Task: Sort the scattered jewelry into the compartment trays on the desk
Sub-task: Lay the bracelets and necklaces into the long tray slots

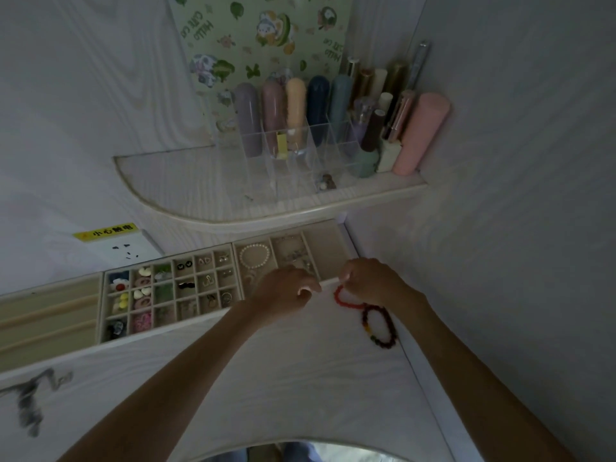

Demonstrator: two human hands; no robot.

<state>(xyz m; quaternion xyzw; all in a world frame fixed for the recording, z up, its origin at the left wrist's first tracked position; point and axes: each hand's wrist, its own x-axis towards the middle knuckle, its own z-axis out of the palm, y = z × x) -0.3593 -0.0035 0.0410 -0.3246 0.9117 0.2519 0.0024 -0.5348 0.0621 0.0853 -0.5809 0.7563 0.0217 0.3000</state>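
Right hand [366, 278] pinches red bead bracelet [343, 300] for lift into bracelet tray [328, 243] at 12. Left hand [286, 290] curled, pinch unclear. Dark bracelet [380, 326] waits on worktop [266, 378].

Curved wall shelf [266, 218], clear acrylic organizer [293, 151] of pastel tubes (upright), wall socket [128, 251], yellow warning label [105, 231]
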